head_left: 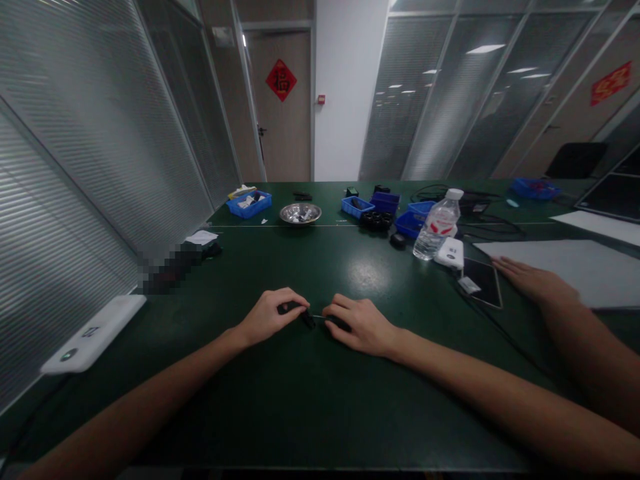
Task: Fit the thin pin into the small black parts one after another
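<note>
Just above the green table, my left hand (274, 313) is closed around a small black part (309, 321), which sticks out past the thumb and fingertips. Most of that part is covered by the fingers, so its kind cannot be made out. My right hand (361, 325) grips a screwdriver (339, 323) by its dark handle. Its thin metal shaft lies almost level and points left, with the tip at or very near the black part. Whether the tip touches it is too small to tell.
Another person's hand (543, 283) rests at the right beside a dark tablet (483, 281). Farther back stand a water bottle (437, 227), a metal bowl (300, 215), blue baskets (250, 204) and cables. A white power bank (95, 333) lies at the left edge.
</note>
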Motion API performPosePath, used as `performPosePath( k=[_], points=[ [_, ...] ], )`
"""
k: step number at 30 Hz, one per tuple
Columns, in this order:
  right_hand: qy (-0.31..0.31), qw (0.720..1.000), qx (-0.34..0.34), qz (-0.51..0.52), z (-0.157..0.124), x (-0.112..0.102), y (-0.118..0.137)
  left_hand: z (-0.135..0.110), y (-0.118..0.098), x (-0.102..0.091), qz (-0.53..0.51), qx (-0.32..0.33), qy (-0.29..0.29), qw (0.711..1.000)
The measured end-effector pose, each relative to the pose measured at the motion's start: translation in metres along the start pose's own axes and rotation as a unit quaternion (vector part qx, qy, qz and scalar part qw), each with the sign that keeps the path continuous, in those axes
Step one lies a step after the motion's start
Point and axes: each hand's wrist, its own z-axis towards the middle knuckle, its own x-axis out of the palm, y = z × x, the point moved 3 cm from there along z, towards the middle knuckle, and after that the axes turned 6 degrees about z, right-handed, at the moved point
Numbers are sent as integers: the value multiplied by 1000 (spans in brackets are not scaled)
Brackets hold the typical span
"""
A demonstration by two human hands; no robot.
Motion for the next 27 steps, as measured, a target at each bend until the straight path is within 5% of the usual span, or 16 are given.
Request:
performPosePath(
  k=[11, 27],
  points=[
    [-3, 1000, -1, -5, 0, 1, -1, 1, 4, -2, -23, -3, -69, 997],
    [-11, 1000, 24, -5, 1, -1, 0, 2, 6, -3, -60, -25, -48, 997]
  ],
)
